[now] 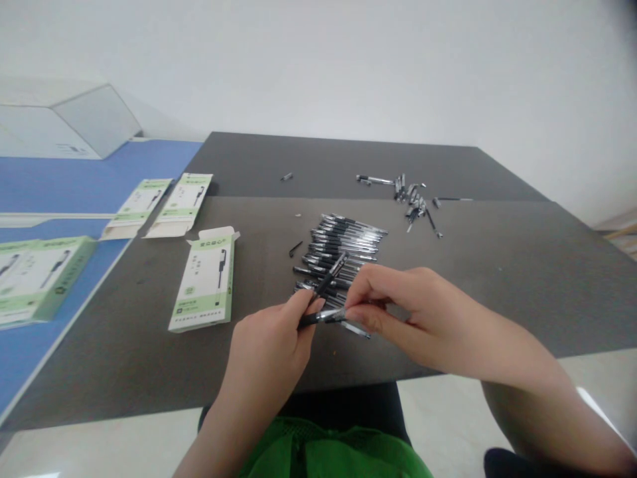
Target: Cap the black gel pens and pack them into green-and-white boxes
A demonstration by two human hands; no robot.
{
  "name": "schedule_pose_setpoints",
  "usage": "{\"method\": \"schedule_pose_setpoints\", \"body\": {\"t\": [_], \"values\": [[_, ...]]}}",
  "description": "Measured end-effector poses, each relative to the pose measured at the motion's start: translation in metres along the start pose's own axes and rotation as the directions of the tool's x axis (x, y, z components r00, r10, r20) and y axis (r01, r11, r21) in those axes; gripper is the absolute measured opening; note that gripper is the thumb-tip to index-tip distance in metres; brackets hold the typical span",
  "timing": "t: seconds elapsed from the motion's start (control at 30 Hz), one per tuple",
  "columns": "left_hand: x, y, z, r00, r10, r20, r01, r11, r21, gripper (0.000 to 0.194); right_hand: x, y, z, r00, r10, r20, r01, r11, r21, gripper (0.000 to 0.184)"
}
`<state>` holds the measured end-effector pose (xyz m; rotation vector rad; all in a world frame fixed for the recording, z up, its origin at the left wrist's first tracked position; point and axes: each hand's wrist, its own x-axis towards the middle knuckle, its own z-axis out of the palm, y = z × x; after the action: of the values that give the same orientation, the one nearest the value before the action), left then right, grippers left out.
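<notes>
Step in hand looks like working at one end of a pen: left hand (271, 348) pinches the lower pen (323, 317) between thumb and fingers, right hand (428, 318) pinches its other end, thumb against curled index. Whether that end is a cap or tip can't be told, fingers cover it. A second, upper pen (330, 277) sticks up at a slant from the left hand's thumb side. Both pens are above the near edge of the pile, over the bench (124, 365).

The next move probably calls for a firm left grip and a fine right fingertip hold, with the upper pen kept from slipping.

Counts: two pens at the hands. Pile (348, 240) of pens, roughly in a row, well over ten; overlap and hands block an exact count. Small boxes, at least five: one standalone box (202, 282) on the bench left of the pile, flap open; two flat boxes (186, 199) at the bench's left edge; at least two on the left stack (50, 275), cut off by the frame. One big box (74, 123), far left. One loose cap (286, 176) beyond the pile; one dark bit (295, 249) just left of it. Cluster of parts (413, 199) at far right, too tangled to count, one lone pen (377, 180) beside it.
</notes>
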<state>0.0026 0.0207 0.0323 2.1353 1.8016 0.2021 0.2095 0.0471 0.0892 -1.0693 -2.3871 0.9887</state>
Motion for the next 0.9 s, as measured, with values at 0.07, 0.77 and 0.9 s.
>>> {"method": "schedule_pose_setpoints", "body": {"t": [0.07, 0.77, 0.9], "values": [[0.0, 0.004, -0.002, 0.999, 0.024, 0.038, -0.026, 0.999, 0.045, 0.023, 0.002, 0.0, 0.003, 1.0, -0.006, 0.014, 0.006, 1.0, 0.011, 0.009], [-0.001, 0.019, 0.009, 0.997, 0.019, -0.075, -0.022, 0.999, -0.035, 0.019, -0.012, 0.009, 0.058, 0.951, 0.118, -0.285, 0.029, 0.885, 0.465, 0.026], [0.0, 0.037, 0.029, 0.958, 0.176, -0.229, -0.22, 0.958, -0.185, 0.013, -0.022, 0.017, 0.083, 0.851, 0.202, -0.485, 0.044, 0.893, 0.449, 0.035]]}}
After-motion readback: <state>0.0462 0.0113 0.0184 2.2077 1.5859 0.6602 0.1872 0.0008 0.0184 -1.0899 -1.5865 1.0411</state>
